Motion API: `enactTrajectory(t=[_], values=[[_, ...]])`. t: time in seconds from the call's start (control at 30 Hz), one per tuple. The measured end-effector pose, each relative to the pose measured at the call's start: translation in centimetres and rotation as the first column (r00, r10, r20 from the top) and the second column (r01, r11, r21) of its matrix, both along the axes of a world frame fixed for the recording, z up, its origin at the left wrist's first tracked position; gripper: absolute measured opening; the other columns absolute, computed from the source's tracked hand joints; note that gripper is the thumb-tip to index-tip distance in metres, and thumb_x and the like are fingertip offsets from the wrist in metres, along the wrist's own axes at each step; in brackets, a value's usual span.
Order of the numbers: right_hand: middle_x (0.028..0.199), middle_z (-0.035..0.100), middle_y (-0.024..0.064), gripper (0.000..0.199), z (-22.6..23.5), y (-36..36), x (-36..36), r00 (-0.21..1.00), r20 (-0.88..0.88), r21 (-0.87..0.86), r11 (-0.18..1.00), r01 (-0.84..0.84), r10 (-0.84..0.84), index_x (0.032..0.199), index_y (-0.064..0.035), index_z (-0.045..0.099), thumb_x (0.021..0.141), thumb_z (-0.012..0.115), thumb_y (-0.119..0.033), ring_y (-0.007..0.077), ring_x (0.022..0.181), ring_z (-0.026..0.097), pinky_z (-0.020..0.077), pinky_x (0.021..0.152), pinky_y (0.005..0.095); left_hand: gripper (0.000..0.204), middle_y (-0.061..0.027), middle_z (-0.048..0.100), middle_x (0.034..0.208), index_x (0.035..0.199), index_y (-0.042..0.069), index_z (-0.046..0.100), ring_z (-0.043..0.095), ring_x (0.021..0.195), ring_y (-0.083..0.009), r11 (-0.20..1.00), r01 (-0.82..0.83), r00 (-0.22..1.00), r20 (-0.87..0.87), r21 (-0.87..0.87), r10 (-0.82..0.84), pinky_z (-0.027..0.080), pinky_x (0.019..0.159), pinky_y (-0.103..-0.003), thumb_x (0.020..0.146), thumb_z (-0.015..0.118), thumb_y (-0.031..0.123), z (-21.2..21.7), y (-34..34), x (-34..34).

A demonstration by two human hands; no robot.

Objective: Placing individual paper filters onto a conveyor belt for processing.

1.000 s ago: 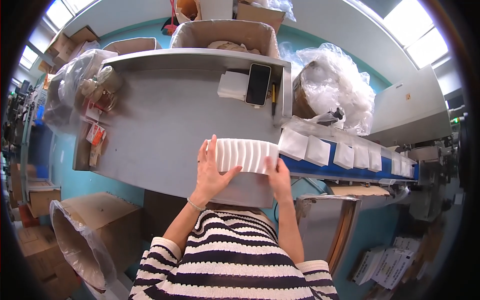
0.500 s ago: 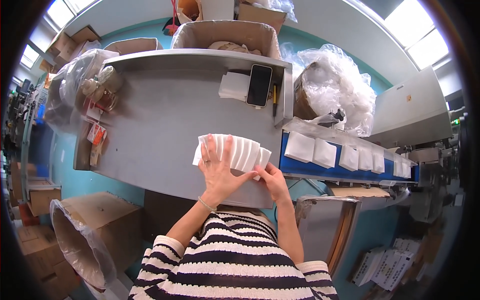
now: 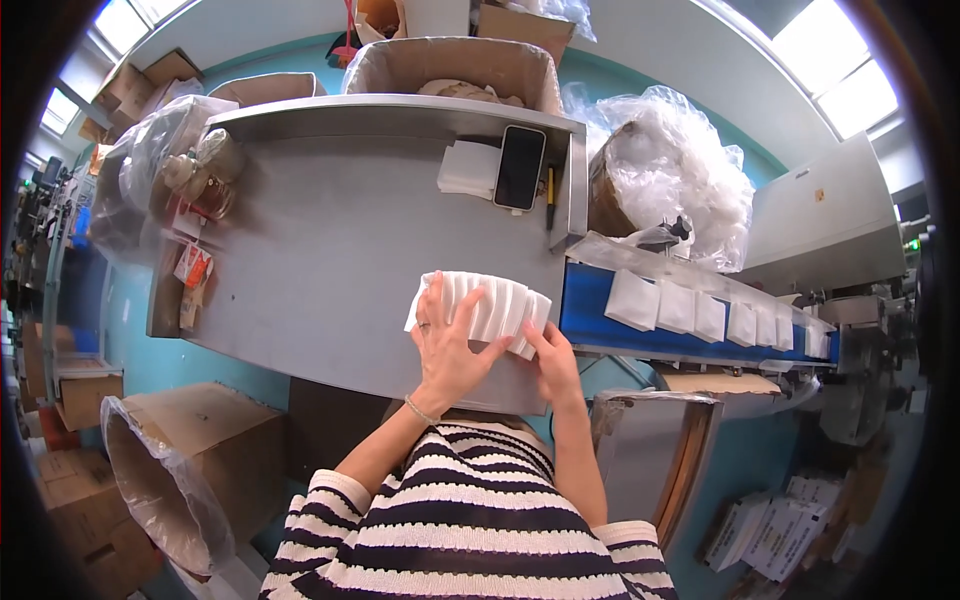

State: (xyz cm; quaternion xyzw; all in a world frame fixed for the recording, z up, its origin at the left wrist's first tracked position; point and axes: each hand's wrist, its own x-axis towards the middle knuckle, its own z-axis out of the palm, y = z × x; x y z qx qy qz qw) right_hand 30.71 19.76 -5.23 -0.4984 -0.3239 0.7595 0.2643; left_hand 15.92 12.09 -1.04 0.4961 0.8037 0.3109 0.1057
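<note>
A row of folded white napkins (image 3: 487, 308), standing side by side in a curved block, rests on the grey metal table near its front edge. My left hand (image 3: 448, 355) lies over the row's left and middle part, fingers spread across the top and thumb reaching right. The row's right end is held by my right hand (image 3: 553, 362), its thumb and fingers against the last pieces. Just right of the table, more folded white pieces (image 3: 632, 300) lie in a line on a blue conveyor belt (image 3: 586, 297).
A phone (image 3: 520, 168) lies against a small white stack (image 3: 467, 167) at the table's back right, with a yellow-black pen (image 3: 550, 200) beside it. Raised metal walls edge the table (image 3: 330, 230). Cartons (image 3: 210, 440) stand around, and a bulky plastic bag (image 3: 690, 165) sits behind the belt.
Both hands and the napkin row have shifted slightly right. My left thumb has drawn back from the right end. White pieces on the belt sit differently, with more bare blue at its left end.
</note>
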Motion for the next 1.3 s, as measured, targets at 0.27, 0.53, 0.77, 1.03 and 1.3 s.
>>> enactTrajectory(t=[0.27,0.53,0.77,1.03,1.3], values=[[0.085,0.066,0.0043,0.024,-0.6,1.4,3.7,0.976,0.188,0.202,0.977,0.073,-0.112,0.102,-0.0002,0.063,0.086,0.065,-0.018,0.0114,0.071,0.061,0.0472,0.063,0.0257,0.063,-0.0216,0.023,0.148,0.128,0.020,0.053,0.025,0.135,-0.0407,1.000,0.007,1.000,0.018,0.019,-0.008,0.029,0.099,-0.057,0.073,0.076,0.041,-0.5,0.3,0.4],[0.080,0.064,0.0022,0.021,2.3,1.4,-0.5,0.972,0.218,0.196,0.972,-0.129,0.085,0.094,0.0003,0.062,0.086,0.067,-0.019,0.0099,0.066,0.056,0.0447,0.059,0.0271,0.061,-0.0191,0.024,0.148,0.125,0.020,0.055,0.024,0.133,-0.0415,1.000,-0.026,0.998,0.063,0.010,0.025,0.027,0.099,-0.057,0.072,0.077,0.038,-0.1,0.3,0.7],[0.093,0.062,0.0074,0.018,-2.6,0.5,3.6,0.944,-0.066,-0.124,0.942,0.312,-0.322,0.106,-0.0033,0.056,0.092,0.059,-0.016,0.0126,0.072,0.059,0.0512,0.062,0.0256,0.058,-0.0177,0.024,0.148,0.124,0.022,0.056,0.024,0.134,-0.0376,1.000,-0.011,0.999,0.044,0.018,0.010,0.027,0.099,-0.055,0.073,0.076,0.037,-0.6,0.3,0.5],[0.099,0.062,0.0053,0.044,-0.3,0.4,-0.1,0.972,0.232,0.276,0.955,-0.107,0.042,0.116,0.0016,0.057,0.093,0.062,-0.035,0.0088,0.088,0.055,0.0461,0.077,0.0245,0.053,-0.0182,0.029,0.146,0.121,0.022,0.058,0.028,0.133,-0.0390,0.999,0.010,0.999,0.048,0.052,-0.013,0.028,0.100,-0.055,0.073,0.076,0.036,-0.4,0.5,1.7],[0.107,0.063,0.0035,0.027,-1.2,-0.5,-0.2,0.997,-0.011,0.225,0.971,0.076,-0.075,0.118,-0.0038,0.057,0.092,0.059,-0.012,0.0110,0.090,0.060,0.0483,0.074,0.0236,0.050,-0.0183,0.029,0.147,0.119,0.021,0.058,0.033,0.132,-0.0380,0.993,-0.109,0.993,-0.037,0.043,0.110,0.033,0.097,-0.054,0.072,0.073,0.028,-0.9,-0.4,-2.0]])
